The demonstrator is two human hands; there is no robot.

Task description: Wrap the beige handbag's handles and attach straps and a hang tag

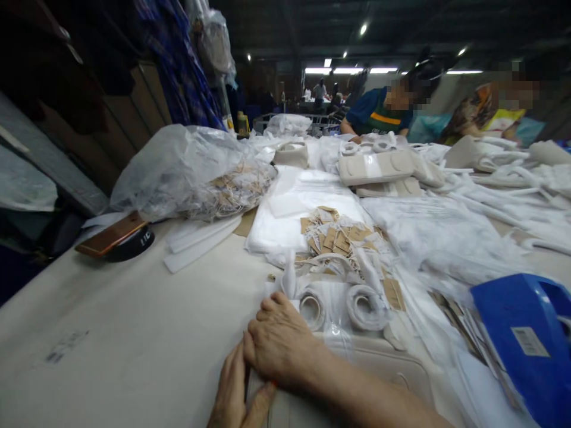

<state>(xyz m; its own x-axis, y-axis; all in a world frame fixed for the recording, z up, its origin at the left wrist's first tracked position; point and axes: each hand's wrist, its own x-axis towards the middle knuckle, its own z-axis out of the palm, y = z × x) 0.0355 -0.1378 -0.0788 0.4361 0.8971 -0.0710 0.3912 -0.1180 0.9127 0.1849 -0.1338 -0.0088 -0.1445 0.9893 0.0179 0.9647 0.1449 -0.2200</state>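
Note:
Right in front of me lies a beige handbag [401, 371], partly hidden by my forearm. Two rolls of white foam wrap [364, 306] stand at its far edge, by the handle [332, 260], and clear plastic runs between them. My right hand [281, 339] reaches across the bag with fingers curled over its left edge. Below it, my left hand [241, 386] grips the same side, thumb on top and fingers along the outside. Their fingertips are partly hidden. Just beyond sits a pile of brown and white hang tags [334, 235].
A blue plastic file box [521, 339] holds papers at right. At left are a brown and black object [118, 238] and a large clear bag [178, 172] of strung tags. White sheets [297, 214] and more beige bags [377, 166] lie farther back. Two people work across the table.

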